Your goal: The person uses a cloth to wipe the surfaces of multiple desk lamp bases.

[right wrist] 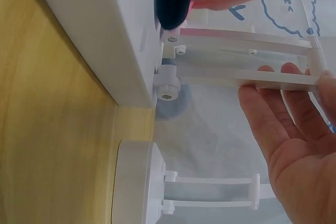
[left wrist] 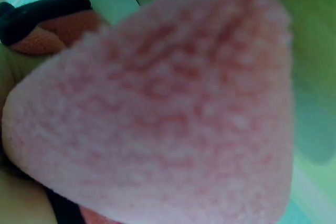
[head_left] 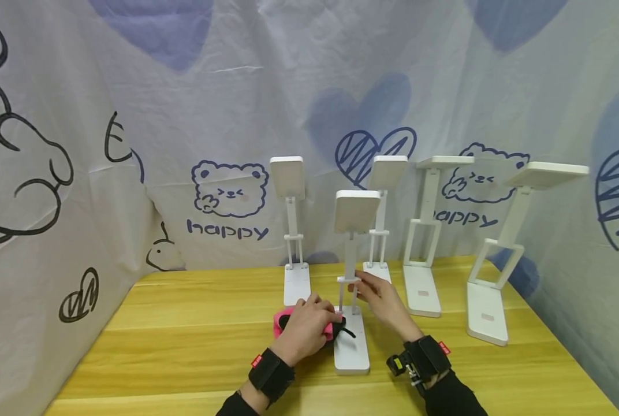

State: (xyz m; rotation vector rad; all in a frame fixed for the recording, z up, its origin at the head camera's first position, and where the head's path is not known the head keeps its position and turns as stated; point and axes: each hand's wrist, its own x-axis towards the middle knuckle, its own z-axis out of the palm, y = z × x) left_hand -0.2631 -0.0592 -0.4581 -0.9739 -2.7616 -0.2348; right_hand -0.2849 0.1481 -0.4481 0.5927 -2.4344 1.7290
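Observation:
A white desk lamp (head_left: 352, 352) stands upright near the middle of the table, its flat head tilted over its base. My left hand (head_left: 306, 326) grips a bunched pink fuzzy cloth with black trim (head_left: 279, 325) against the lower part of this lamp, beside its hinge. Pink pile of the cloth (left wrist: 173, 119) fills most of the left wrist view and hides much of that hand. With its fingers curled around one bar of the lamp's support frame (right wrist: 210, 75), my right hand (head_left: 384, 300) holds the lamp from the right. The right wrist view shows those fingers behind the bar.
Several similar white lamps stand behind and to the right, including a back-left lamp (head_left: 296, 283), a back-middle lamp (head_left: 387, 173), a right lamp (head_left: 422, 289) and a far-right lamp (head_left: 487, 312). A printed curtain (head_left: 237, 115) hangs behind the wooden table (head_left: 185, 335).

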